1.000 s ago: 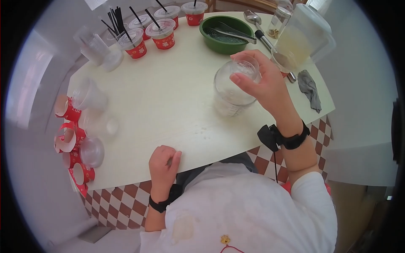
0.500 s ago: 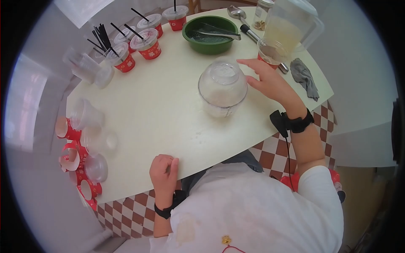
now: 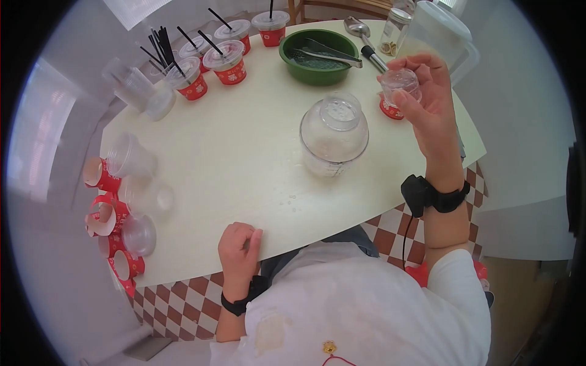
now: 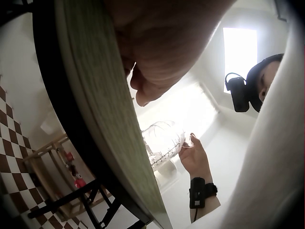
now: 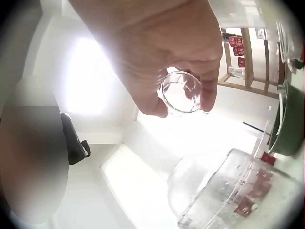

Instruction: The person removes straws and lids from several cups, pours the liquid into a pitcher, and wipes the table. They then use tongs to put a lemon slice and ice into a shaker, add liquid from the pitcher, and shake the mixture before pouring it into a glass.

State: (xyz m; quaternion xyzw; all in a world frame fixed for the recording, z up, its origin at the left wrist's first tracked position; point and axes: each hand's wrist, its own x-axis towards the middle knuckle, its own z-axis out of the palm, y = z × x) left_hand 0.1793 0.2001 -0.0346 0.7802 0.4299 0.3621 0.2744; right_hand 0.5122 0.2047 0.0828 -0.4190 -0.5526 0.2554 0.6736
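Observation:
My right hand (image 3: pixel 430 104) pinches a small clear cap (image 5: pixel 177 93) between thumb and fingers, up above the table's right side. In the head view the cap overlaps a red-sleeved cup (image 3: pixel 390 110) behind it. A clear shaker (image 3: pixel 333 143) with a domed top and a narrow round neck stands upright on the table, left of that hand. Drops show on its wall in the right wrist view. My left hand (image 3: pixel 238 245) rests at the table's front edge, loosely curled and holding nothing.
A green bowl (image 3: pixel 317 73) with tongs across it stands at the back. Lidded red cups (image 3: pixel 232 74) with black straws line the back left. Clear cups (image 3: pixel 138 235) and red sleeves (image 3: pixel 129 264) lie along the left edge. A pitcher (image 3: pixel 434 33) stands behind my right hand.
My right hand was over the shaker's top, then beside it with fingers apart. Now it is farther right, holding the cap off the shaker. The left hand has stayed put.

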